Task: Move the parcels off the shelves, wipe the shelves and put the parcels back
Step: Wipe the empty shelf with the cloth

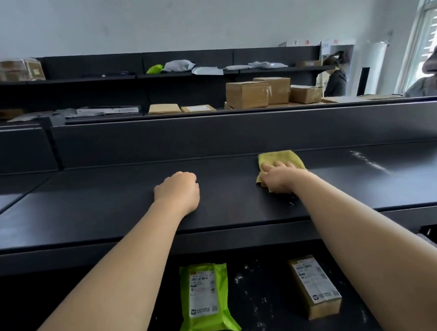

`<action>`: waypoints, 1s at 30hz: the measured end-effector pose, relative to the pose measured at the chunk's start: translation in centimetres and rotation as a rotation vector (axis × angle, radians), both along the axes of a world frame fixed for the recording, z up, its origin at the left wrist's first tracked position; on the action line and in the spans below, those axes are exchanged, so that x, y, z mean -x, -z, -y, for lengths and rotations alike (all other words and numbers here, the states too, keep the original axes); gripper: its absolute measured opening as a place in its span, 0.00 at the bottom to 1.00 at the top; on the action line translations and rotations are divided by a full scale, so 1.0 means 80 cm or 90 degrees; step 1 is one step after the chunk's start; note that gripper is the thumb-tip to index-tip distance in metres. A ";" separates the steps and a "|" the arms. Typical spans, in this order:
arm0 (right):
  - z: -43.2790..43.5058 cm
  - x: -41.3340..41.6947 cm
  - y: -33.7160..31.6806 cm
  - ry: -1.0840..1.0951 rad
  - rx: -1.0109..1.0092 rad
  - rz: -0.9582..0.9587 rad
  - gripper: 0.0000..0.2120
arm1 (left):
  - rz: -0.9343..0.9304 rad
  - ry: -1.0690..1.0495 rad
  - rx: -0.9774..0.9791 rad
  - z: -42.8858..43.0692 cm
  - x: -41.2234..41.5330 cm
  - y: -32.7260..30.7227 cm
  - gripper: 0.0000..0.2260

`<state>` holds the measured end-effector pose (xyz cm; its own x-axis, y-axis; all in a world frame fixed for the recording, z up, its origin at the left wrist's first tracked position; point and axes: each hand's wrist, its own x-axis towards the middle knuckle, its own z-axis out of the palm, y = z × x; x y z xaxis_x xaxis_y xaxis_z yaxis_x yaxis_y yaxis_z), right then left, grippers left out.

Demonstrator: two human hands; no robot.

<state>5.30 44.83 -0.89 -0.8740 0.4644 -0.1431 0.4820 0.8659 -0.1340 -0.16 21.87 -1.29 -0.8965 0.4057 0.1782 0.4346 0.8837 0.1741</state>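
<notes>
While a green plastic parcel (204, 299) waits below, the right hand (281, 180) presses a yellow cloth (290, 156) onto the black metal shelf (92, 214), fingers flat; the left hand (177, 192) braces, fingers curled empty.

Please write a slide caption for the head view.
Right hand presses a yellow cloth on the shelf; green parcel and brown parcel lie below.
</notes>
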 end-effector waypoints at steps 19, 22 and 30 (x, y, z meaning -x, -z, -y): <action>-0.019 -0.161 0.019 0.082 -0.111 -0.126 0.23 | 0.009 0.136 -0.150 0.023 -0.064 0.012 0.14; 0.001 -0.156 0.023 0.068 -0.106 -0.164 0.22 | 0.000 0.141 -0.147 0.023 -0.064 0.011 0.13; 0.050 -0.150 0.033 -0.098 -0.079 -0.280 0.21 | 0.013 0.131 -0.093 -0.005 -0.078 0.001 0.14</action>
<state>17.31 40.82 -3.53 -0.8988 0.3155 0.3043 0.2680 0.9449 -0.1882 6.04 22.24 -1.39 -0.8014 0.5519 0.2308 0.5982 0.7417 0.3035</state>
